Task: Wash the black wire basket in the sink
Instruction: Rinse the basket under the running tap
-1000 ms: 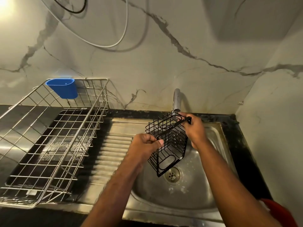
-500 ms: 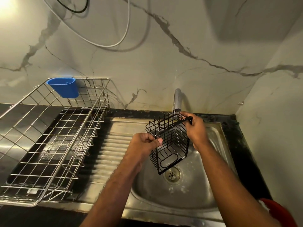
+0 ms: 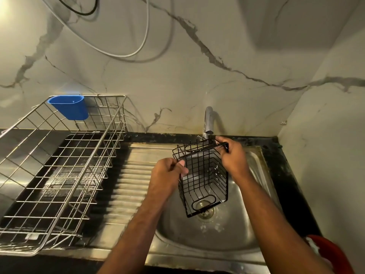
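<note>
Both hands grip a black basket (image 3: 203, 178) over the sink (image 3: 227, 240) bowl – left hand (image 3: 167, 172) pinching its rim, right hand (image 3: 232, 155) clamped on its top bar, just under the tap (image 3: 208, 120).

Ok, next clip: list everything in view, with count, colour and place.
basket: one, black wire, held over the sink bowl below the tap
sink: one, steel, centre, ribbed drainboard to its left
tap: one, chrome, behind the bowl
drain: one, steel, bowl bottom
rack: one, silver wire, left counter
cup: one, blue, hung on the rack's back rim
cables: white and black, on the marble wall
red object: one, bottom right, partly cut off
left hand: grips the basket's left rim
right hand: grips its far right rim
</note>
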A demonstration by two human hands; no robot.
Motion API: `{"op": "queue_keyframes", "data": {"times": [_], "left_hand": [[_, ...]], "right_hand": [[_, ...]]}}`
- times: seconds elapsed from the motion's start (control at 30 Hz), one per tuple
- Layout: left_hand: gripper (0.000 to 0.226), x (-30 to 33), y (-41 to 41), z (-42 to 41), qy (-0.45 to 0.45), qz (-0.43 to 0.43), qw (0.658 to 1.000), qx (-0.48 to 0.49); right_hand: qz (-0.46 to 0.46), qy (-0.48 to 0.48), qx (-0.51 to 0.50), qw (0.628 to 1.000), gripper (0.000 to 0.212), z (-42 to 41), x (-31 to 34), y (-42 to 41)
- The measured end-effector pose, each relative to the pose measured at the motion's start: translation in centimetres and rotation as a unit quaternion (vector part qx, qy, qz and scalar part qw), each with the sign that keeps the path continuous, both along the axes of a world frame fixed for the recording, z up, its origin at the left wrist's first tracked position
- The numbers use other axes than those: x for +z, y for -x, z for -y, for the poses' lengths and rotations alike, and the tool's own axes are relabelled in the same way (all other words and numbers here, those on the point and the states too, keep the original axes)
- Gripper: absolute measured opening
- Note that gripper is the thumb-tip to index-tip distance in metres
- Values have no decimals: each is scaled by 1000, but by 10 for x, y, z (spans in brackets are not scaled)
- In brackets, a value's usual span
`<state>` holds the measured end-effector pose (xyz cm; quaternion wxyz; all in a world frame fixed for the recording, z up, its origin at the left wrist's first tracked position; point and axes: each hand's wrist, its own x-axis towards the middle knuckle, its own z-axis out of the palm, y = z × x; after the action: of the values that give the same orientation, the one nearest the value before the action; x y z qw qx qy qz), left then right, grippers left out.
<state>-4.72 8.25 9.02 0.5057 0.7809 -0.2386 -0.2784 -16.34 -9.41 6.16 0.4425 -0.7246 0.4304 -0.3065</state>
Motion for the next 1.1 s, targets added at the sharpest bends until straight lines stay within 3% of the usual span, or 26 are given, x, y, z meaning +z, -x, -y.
{"op": "queue_keyframes", "data": {"times": [0.3, 0.7, 0.87, 1.1], "left_hand": [[30, -2, 2, -1, 2, 53, 999, -4], [37, -2, -1, 3, 77, 6, 997, 13], [28, 0, -1, 5, 109, -33, 993, 16], [35, 3, 7, 9, 114, -24, 993, -13]], "right_hand": [[-13, 14, 3, 1000, 32, 0, -1, 1], [14, -36, 29, 999, 30, 8, -5, -16], [-8, -19, 23, 1000, 30, 12, -6, -22], [-31, 26, 11, 999, 26, 24, -10, -25]]}}
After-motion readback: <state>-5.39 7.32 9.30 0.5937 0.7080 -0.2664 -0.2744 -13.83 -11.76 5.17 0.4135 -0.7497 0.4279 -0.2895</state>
